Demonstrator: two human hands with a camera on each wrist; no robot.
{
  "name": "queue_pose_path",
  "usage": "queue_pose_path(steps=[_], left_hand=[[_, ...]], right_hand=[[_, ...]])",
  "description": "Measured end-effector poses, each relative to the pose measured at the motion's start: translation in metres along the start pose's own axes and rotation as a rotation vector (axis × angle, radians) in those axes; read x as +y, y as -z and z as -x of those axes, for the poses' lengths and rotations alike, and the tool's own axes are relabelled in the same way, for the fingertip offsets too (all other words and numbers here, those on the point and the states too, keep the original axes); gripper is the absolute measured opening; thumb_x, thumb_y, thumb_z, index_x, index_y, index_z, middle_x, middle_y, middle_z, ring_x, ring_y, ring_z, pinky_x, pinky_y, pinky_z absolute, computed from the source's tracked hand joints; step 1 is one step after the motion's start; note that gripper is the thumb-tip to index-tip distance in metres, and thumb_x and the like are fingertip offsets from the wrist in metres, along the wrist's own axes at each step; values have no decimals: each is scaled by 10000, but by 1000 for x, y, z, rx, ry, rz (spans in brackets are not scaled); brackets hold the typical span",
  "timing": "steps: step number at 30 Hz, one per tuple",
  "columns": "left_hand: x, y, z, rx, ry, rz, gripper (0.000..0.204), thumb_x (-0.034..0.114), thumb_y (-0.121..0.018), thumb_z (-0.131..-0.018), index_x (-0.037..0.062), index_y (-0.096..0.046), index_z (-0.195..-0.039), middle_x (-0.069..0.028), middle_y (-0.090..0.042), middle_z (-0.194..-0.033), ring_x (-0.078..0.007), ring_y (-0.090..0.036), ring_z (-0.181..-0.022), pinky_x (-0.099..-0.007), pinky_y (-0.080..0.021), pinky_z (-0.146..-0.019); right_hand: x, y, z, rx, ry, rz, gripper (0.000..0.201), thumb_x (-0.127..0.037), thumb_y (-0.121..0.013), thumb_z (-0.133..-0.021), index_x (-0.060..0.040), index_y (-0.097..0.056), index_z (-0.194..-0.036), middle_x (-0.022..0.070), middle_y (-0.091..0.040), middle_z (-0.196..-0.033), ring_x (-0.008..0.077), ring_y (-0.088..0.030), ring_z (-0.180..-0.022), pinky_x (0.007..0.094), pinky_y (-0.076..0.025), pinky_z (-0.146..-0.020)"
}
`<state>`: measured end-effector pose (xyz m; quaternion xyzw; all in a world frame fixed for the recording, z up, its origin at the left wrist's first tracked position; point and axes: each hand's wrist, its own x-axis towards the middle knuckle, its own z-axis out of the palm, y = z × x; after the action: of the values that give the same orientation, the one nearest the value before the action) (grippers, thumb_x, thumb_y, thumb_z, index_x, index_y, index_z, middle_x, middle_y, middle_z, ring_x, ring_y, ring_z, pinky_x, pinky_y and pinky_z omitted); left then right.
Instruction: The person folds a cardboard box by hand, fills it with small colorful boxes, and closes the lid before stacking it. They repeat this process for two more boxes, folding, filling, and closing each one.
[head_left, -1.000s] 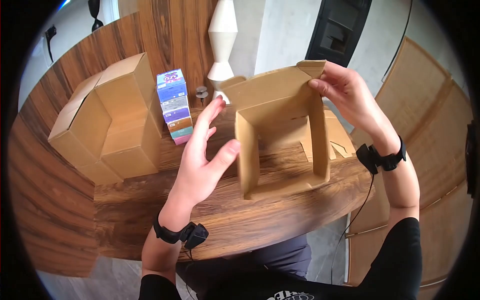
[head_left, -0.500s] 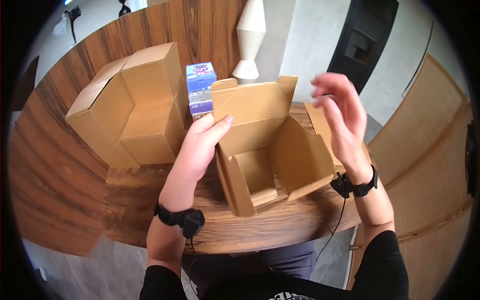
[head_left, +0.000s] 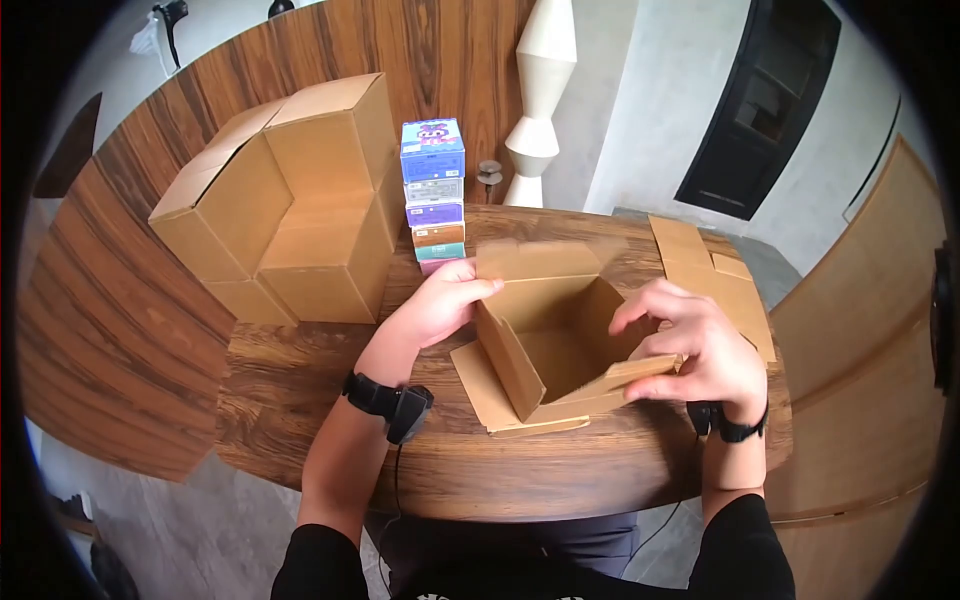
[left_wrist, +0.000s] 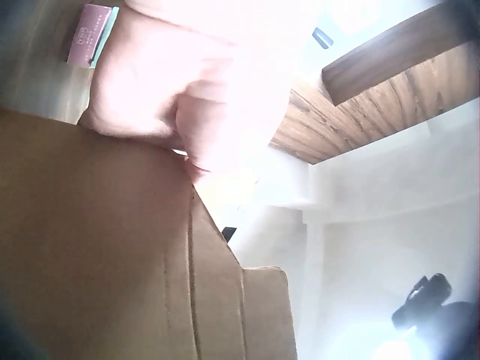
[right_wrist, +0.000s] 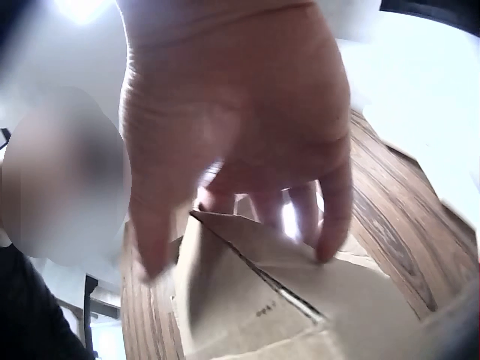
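In the head view an open brown cardboard box (head_left: 560, 340) is low over the table's middle, its mouth tilted up and its flaps spread. My left hand (head_left: 440, 305) grips its far left corner, thumb over the rim. The left wrist view shows that hand (left_wrist: 172, 82) at the edge of a broad cardboard panel (left_wrist: 90, 232). My right hand (head_left: 700, 345) holds the box's right flap, thumb on the near side and fingers curled over the inside. In the right wrist view its fingers are partly hidden behind the cardboard (right_wrist: 247, 292). Flat cardboard (head_left: 475, 380) juts out beneath the box's left side.
Larger cardboard boxes (head_left: 320, 230) stand joined in a stepped shape at the left. Beside them rises a stack of small coloured boxes (head_left: 433, 190). Flat cut cardboard (head_left: 700, 275) lies at the right of the wooden table (head_left: 330, 400). A white faceted column (head_left: 545, 90) stands behind.
The box has come down toward the table and tilted. My left hand took hold of its left corner; my right hand let go of the far flap and moved down to the right one.
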<state>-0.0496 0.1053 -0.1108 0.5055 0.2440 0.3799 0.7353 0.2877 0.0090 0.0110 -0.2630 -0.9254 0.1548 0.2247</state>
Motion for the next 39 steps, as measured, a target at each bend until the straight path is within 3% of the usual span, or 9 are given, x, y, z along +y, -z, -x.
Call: queue_pose_path(steps=[3, 7, 14, 21, 24, 30, 33, 36, 39], left_hand=[[-1, -4, -2, -137, -153, -29, 498, -28, -488, -1001, -61, -641, -1473, -198, -580, -1615, -274, -535, -1508, -409, -424, -1254], [-11, 13, -10, -288, -372, -106, 595, -60, -431, -882, -52, -715, -1405, -225, -513, -1670, -329, -494, -1544, -436, -393, -1280], [2, -3, 1, -306, -299, -339, 476, 96, -454, -1013, -31, -776, -1339, -237, -489, -1684, -350, -478, -1546, -446, -343, -1290], [11, -15, 7, -213, -172, -538, 373, 26, -567, -1040, 22, -795, -1335, -161, -636, -1556, -286, -510, -1493, -395, -381, -1240], [16, -31, 12, -160, -188, -721, 339, 95, -572, -1081, 55, -813, -1316, -151, -697, -1470, -283, -530, -1471, -400, -407, -1216], [23, -55, 19, -17, -69, -796, 334, 178, -595, -1092, 50, -817, -1306, -172, -579, -1584, -304, -523, -1463, -434, -377, -1241], [5, -41, 11, -48, -361, -805, 353, 369, -696, -1089, 51, -848, -1108, -198, -564, -1569, -339, -540, -1447, -486, -392, -1243], [-16, -29, -9, -128, -574, -489, 437, 454, -865, -948, 47, -744, -847, -220, -559, -1551, -374, -549, -1443, -518, -426, -1221], [-25, -33, -12, -187, -620, -313, 571, 565, -893, -815, 64, -629, -746, -251, -550, -1533, -400, -542, -1446, -547, -419, -1235]], right_hand=[[-20, -11, 3, 195, -120, 138, 272, -242, -966, -752, -67, -788, -861, 96, -682, -1343, 304, -642, -1081, 437, -567, -844], [-33, -17, 6, 299, -204, 368, 322, -155, -951, -691, -97, -764, -946, 100, -663, -1344, 313, -639, -1135, 395, -587, -780], [-46, -17, 20, 219, -268, 352, 357, 13, -888, -643, -92, -711, -935, 85, -671, -1285, 325, -670, -1105, 394, -612, -796], [-52, -17, 25, 274, -435, 401, 378, 67, -828, -497, -73, -724, -831, 28, -731, -1040, 306, -626, -920, 416, -531, -748], [-49, -10, 29, 182, -331, 299, 329, 61, -841, -578, -99, -767, -856, -7, -718, -963, 264, -654, -938, 380, -565, -721], [-37, 9, 39, 58, -219, 125, 347, 64, -827, -644, -84, -811, -957, 51, -807, -1114, 283, -715, -1007, 381, -629, -804], [-24, 14, 47, -61, -143, -32, 260, -39, -819, -753, -31, -840, -1012, 144, -817, -1190, 320, -720, -1047, 408, -609, -868], [-11, 13, 46, -78, 7, -52, 196, -130, -825, -848, -30, -843, -1015, 151, -806, -1163, 294, -704, -987, 404, -593, -797], [-9, 20, 37, -36, 111, -45, 191, -208, -851, -885, -61, -851, -1008, 123, -774, -1091, 262, -673, -915, 387, -560, -721]])
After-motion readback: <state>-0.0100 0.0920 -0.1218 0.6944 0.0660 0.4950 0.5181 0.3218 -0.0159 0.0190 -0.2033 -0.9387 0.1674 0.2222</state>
